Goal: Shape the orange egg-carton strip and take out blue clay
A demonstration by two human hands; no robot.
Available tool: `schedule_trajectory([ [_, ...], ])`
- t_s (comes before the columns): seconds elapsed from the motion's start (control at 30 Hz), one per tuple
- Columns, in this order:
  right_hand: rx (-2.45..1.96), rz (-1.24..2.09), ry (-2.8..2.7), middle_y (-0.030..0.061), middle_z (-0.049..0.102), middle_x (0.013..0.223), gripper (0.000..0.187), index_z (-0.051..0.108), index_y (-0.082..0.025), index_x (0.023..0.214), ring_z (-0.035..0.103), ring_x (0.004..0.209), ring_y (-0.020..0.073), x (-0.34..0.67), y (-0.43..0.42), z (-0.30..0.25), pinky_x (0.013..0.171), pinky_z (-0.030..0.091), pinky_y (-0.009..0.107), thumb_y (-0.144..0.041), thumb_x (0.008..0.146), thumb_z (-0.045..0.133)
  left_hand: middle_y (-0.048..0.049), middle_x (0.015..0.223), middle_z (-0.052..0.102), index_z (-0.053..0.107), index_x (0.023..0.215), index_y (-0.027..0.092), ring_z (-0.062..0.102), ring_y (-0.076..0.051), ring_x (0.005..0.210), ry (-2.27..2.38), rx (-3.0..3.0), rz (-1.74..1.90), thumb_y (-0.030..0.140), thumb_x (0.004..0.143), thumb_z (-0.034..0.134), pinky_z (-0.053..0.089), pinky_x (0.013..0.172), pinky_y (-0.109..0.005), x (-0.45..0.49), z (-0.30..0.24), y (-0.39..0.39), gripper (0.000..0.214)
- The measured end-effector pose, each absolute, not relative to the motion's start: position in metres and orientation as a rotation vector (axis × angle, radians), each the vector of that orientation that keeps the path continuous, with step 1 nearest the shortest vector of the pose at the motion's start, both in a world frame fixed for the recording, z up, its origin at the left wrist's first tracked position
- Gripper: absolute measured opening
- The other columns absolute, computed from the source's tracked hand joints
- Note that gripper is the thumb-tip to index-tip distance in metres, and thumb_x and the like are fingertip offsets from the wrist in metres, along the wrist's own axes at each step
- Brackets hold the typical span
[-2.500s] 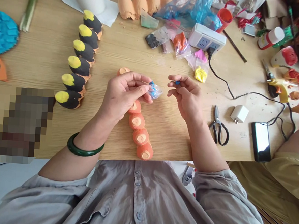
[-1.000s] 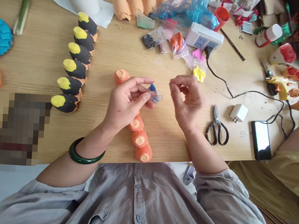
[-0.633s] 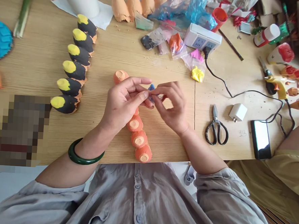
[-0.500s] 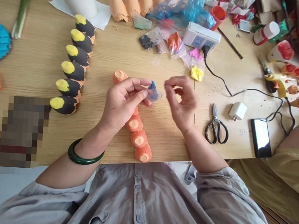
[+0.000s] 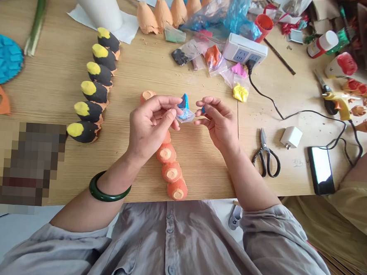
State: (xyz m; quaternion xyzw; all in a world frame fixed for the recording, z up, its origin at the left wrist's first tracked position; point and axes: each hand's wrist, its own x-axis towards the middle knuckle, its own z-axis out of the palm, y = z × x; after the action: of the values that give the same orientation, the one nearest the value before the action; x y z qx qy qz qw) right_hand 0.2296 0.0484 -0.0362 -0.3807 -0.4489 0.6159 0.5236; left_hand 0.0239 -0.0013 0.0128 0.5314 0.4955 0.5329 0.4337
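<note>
My left hand (image 5: 151, 123) pinches a small clear bag of blue clay (image 5: 184, 108) above the wooden table (image 5: 50, 83). Close beside it, my right hand (image 5: 217, 121) holds a tiny bit of blue clay (image 5: 203, 110) between thumb and fingertips. Under my hands runs a row of orange egg-carton cones (image 5: 170, 170) toward the near edge, one more cone (image 5: 147, 96) showing just beyond my left fingers.
Black cones with yellow tips (image 5: 95, 86) line the left. Bags of coloured clay (image 5: 239, 89), a power strip (image 5: 244, 54), scissors (image 5: 266, 157), a white charger (image 5: 291, 138), a phone (image 5: 321, 170) and a glue gun (image 5: 338, 101) lie right. Another person's arm (image 5: 363, 165) rests at the right edge.
My right hand went to the bag, pinched at the blue clay, then drew back with a small blue bit. The left hand kept hold of the bag.
</note>
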Motion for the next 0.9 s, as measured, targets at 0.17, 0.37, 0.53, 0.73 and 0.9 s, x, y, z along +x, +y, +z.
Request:
schedule_trajectory([
  [0.17,-1.019,1.487,-1.115,-0.0049,0.055,0.077,0.028,0.072,-0.022,0.096,0.044,0.060,0.0083,0.221,0.039,-0.023,0.052,0.055,0.020,-0.049,0.105,0.077,0.0011,0.096,0.082,0.085,0.108,0.029,0.070,-0.011,0.068,1.214,1.398,1.444,0.045,0.106,0.085,0.067,0.067,-0.032,0.024,0.011,-0.001,0.016],
  [0.37,-0.983,1.354,-1.452,-0.0021,0.062,0.082,0.053,0.074,-0.022,0.096,0.052,0.068,0.0111,0.213,0.030,-0.017,0.053,0.051,0.023,-0.073,0.093,0.088,0.0012,0.103,0.085,0.087,0.112,0.029,0.078,-0.013,0.083,1.237,1.553,1.432,0.028,0.111,0.075,0.068,0.075,-0.030,0.023,0.005,-0.004,0.012],
  [0.53,-1.002,0.979,-1.710,0.0000,0.070,0.086,0.040,0.072,-0.021,0.094,0.056,0.074,0.0119,0.211,0.026,-0.024,0.068,0.053,0.027,-0.059,0.106,0.077,-0.0052,0.116,0.083,0.085,0.119,0.029,0.081,-0.020,0.098,1.244,1.628,1.356,0.037,0.109,0.077,0.069,0.083,-0.033,0.022,0.003,-0.003,0.014],
  [0.73,-1.001,0.913,-1.703,-0.0012,0.070,0.084,0.026,0.070,-0.023,0.099,0.058,0.072,0.0126,0.211,0.022,-0.025,0.069,0.055,0.029,-0.047,0.110,0.071,-0.0052,0.122,0.085,0.085,0.126,0.026,0.076,-0.018,0.086,1.345,1.766,1.212,0.024,0.096,0.078,0.068,0.087,-0.032,0.022,-0.003,0.001,0.031],
  [0.9,-1.040,0.731,-1.731,-0.0001,0.073,0.085,0.022,0.068,-0.024,0.096,0.060,0.072,0.0125,0.210,0.020,-0.024,0.071,0.056,0.030,-0.039,0.111,0.067,-0.0037,0.117,0.085,0.085,0.123,0.026,0.078,-0.020,0.089,1.445,1.728,1.238,0.016,0.092,0.076,0.069,0.091,-0.033,0.027,-0.005,-0.002,0.034],
])
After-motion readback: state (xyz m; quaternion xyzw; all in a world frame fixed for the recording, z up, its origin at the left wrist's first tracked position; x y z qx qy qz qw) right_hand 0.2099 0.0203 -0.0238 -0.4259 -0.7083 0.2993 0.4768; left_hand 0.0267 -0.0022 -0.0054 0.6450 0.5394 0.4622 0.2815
